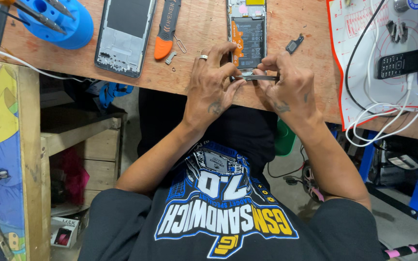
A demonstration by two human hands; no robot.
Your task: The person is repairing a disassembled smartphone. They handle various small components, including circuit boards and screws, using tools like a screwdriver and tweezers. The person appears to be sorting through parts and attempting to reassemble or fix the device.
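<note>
Hands met at the near edge of the wooden desk, just below the opened smartphone with its dark battery and orange flex strip. The left hand, with a silver ring on one finger, and the right hand were both closed in a pinch on a thin grey metal strip-like part, one hand at each end, so the part lay level between the fingertips. What this part was exactly, I could not tell; it was too small.

To do such a hold well, I judged that the pressure should stay light and equal on both ends, because a thin piece bends easily. Resting the wrists on the desk edge would keep it steady, and keeping it over the desk, not beyond the edge, would save it if it slipped.

Further left lay a grey phone frame and an orange-tipped prying tool, with a blue round tool holder near the far left corner. A small dark bracket lay right of the phone.
</note>
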